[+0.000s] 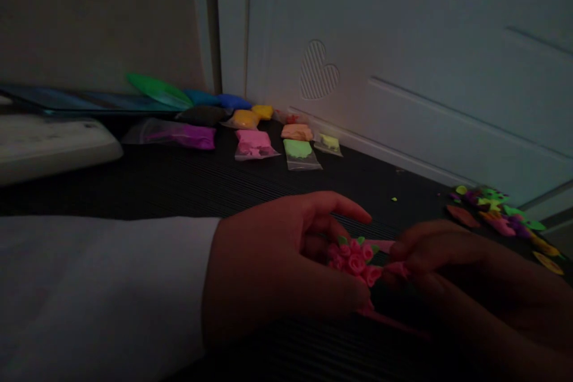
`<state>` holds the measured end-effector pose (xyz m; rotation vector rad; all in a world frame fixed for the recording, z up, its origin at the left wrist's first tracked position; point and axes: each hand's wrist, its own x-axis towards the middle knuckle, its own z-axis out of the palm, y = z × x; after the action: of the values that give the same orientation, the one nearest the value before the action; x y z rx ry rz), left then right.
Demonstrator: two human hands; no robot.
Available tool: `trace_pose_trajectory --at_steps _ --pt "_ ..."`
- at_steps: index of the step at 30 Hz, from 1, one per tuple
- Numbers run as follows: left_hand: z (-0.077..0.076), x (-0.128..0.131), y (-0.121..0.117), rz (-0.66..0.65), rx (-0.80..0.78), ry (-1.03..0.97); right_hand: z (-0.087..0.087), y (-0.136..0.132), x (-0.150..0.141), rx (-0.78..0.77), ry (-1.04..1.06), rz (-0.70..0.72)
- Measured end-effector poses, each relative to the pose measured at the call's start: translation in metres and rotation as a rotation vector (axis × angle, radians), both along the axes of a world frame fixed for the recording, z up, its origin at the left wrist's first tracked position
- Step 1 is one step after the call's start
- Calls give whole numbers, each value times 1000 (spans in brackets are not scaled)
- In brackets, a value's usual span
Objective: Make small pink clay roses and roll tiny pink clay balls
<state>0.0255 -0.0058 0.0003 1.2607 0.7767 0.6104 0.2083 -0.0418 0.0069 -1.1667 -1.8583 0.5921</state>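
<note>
The scene is dim. My left hand [277, 262], in a white sleeve, curls round a small cluster of pink clay roses [353, 259] with tiny green leaves, just above the dark ribbed surface [179, 185]. My right hand [447, 262] comes in from the right and pinches a pink clay piece at the cluster's right edge. Both hands touch the cluster.
Several small bags of coloured clay [253, 143] lie at the back by a white panelled door [403, 71]. More finished clay shapes [496, 212] sit at the right. A tablet [89, 101] and a white device [49, 143] lie at the left.
</note>
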Motion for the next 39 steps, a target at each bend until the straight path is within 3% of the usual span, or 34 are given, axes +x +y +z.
trace_pose_trajectory --at_steps 7,13,23,32,39 --pt "2 3 -8 30 121 79 1 -2 1 35 -77 -51" --pt "-1 5 -12 76 209 175 1 0 2 80 -151 30" --pt "9 -9 -8 17 188 -30 0 0 2 80 -196 95" --pt "-1 6 -13 88 219 106 -2 0 4 31 -162 70" --pt "-1 5 -14 128 269 147 -1 -1 2 53 -159 53"
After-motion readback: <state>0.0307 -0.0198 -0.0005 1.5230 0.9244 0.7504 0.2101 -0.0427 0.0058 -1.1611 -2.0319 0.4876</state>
